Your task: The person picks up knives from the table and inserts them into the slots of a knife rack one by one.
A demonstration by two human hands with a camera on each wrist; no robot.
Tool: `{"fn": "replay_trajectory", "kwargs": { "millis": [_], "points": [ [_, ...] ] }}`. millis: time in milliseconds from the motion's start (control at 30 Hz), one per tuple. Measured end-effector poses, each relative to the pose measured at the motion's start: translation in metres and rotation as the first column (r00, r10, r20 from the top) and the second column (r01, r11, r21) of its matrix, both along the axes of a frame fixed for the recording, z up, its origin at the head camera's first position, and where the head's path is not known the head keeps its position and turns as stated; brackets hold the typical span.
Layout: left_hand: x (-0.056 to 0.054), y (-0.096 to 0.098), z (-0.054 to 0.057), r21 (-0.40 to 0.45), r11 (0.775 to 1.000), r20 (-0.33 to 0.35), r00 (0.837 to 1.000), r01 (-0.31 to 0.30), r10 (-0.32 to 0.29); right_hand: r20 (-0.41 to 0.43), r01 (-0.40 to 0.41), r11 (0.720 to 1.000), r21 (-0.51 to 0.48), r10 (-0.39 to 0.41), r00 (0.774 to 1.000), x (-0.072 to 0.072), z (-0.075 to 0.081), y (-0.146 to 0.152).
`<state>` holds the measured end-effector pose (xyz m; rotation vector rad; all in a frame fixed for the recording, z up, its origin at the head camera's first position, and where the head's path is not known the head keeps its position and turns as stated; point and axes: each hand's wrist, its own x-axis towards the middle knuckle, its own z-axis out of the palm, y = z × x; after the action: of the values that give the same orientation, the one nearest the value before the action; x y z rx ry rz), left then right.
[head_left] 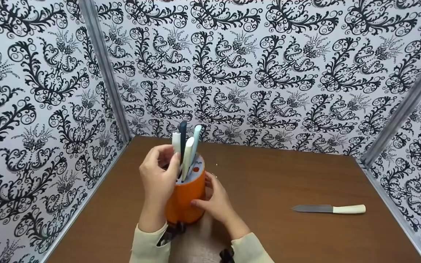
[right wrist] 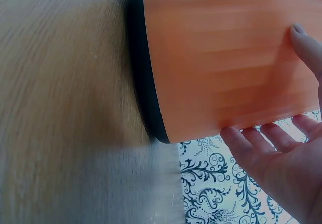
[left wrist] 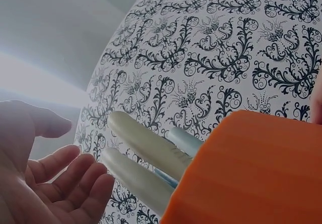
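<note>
An orange knife block (head_left: 185, 201) stands on the table, its dark base showing in the right wrist view. Out of its top rise a white knife handle (head_left: 176, 140), a dark blue handle (head_left: 183, 128), a cream handle (head_left: 188, 151) and a light blue handle (head_left: 197, 134). My right hand (head_left: 218, 201) grips the block's side, thumb on one face and fingers round the other. Beside the white handle is my left hand (head_left: 159, 177), its fingers loosely bent; a gap separates it from the handles in the left wrist view (left wrist: 55, 178).
A knife (head_left: 348, 209) with a cream handle lies on the brown table (head_left: 269, 182) at the right, blade pointing left. Patterned black-and-white walls (head_left: 232, 73) enclose the table at the back and both sides.
</note>
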<state>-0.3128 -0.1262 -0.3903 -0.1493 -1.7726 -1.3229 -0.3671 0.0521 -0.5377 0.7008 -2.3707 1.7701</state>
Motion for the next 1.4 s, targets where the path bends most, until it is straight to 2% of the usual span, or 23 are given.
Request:
{"fn": "replay_trajectory", "kwargs": {
  "millis": [167, 300, 400, 567, 667, 767, 833, 900, 967, 1033, 1100, 1233, 1400],
  "points": [
    [0.0, 0.0, 0.001, -0.007, 1.0, -0.011, 1.0, 0.009, -0.009, 0.006, -0.004, 1.0, -0.018, 0.004, 1.0, 0.0, 0.001, 0.001],
    [0.0, 0.001, 0.001, -0.098, 0.995, 0.0, 0.999, -0.034, 0.035, 0.018, -0.003, 1.0, -0.013, 0.003, 1.0, 0.001, 0.002, 0.0],
    [-0.002, 0.0, -0.002, -0.156, 0.985, -0.016, 0.997, -0.074, 0.072, 0.02, -0.001, 1.0, 0.002, 0.001, 1.0, 0.0, 0.002, -0.001],
    [-0.004, -0.008, -0.008, -0.13, 0.984, -0.057, 0.992, -0.121, 0.114, 0.014, 0.007, 1.0, 0.011, -0.007, 1.0, 0.0, 0.003, -0.001],
    [-0.004, -0.017, -0.011, -0.114, 0.988, -0.033, 0.994, -0.109, 0.106, 0.018, 0.003, 1.0, -0.001, -0.003, 1.0, 0.001, 0.002, -0.002],
    [-0.005, -0.028, -0.015, -0.135, 0.99, 0.052, 0.997, -0.047, 0.055, 0.036, 0.004, 1.0, -0.001, -0.004, 0.999, 0.001, 0.002, -0.003],
    [-0.008, -0.037, -0.017, -0.165, 0.986, 0.136, 0.991, 0.031, -0.009, 0.044, 0.004, 1.0, -0.002, -0.004, 0.999, 0.001, 0.002, -0.002],
    [-0.012, -0.047, -0.02, -0.19, 0.973, 0.214, 0.972, 0.135, -0.093, 0.05, 0.003, 1.0, -0.004, -0.003, 0.999, 0.0, 0.002, -0.002],
    [-0.019, -0.057, -0.024, -0.205, 0.947, 0.256, 0.948, 0.246, -0.191, 0.036, 0.007, 1.0, -0.008, -0.006, 0.999, -0.001, 0.002, -0.001],
    [-0.027, -0.067, -0.029, -0.197, 0.921, 0.261, 0.924, 0.335, -0.28, 0.029, 0.009, 1.0, -0.008, -0.009, 1.0, -0.001, 0.002, -0.002],
    [-0.034, -0.074, -0.035, -0.182, 0.905, 0.233, 0.911, 0.384, -0.339, 0.024, 0.015, 1.0, -0.003, -0.015, 1.0, 0.0, 0.001, -0.003],
    [-0.046, -0.084, -0.052, -0.14, 0.887, 0.176, 0.893, 0.44, -0.415, 0.031, 0.02, 1.0, 0.004, -0.02, 0.999, 0.0, -0.001, -0.003],
    [-0.065, -0.086, -0.074, -0.082, 0.864, 0.188, 0.859, 0.497, -0.476, 0.02, 0.022, 1.0, -0.002, -0.022, 1.0, -0.001, -0.002, -0.001]
  ]
}}
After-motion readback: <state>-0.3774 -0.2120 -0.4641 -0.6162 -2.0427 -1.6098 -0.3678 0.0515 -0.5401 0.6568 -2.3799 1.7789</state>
